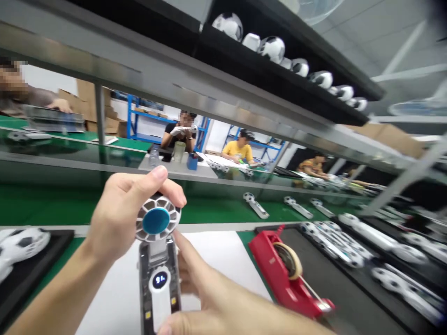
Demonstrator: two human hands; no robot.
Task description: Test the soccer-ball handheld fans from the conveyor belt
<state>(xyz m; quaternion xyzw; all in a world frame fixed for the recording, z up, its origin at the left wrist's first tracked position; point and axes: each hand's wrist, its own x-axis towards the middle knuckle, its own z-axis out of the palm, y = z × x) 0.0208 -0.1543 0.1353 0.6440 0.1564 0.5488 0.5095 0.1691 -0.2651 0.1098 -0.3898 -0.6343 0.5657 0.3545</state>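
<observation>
A small handheld fan [157, 253] with a round slotted head, a blue hub and a lit number display is held up in front of me. My left hand [118, 211] wraps round the fan's head, thumb on top. Around the lower body of the same fan is my right hand [213, 295], its thumb at the bottom front. The fan's lower end runs out of view. Beneath both hands lies a white sheet [223, 251] on the green bench.
A red tape dispenser [286, 274] stands right of the sheet. Black trays hold football-patterned fans [331, 242] on the right and others [24, 244] on the left. More fans [256, 204] lie on the green belt [209, 211]. A shelf [279, 70] hangs overhead. Several people sit beyond.
</observation>
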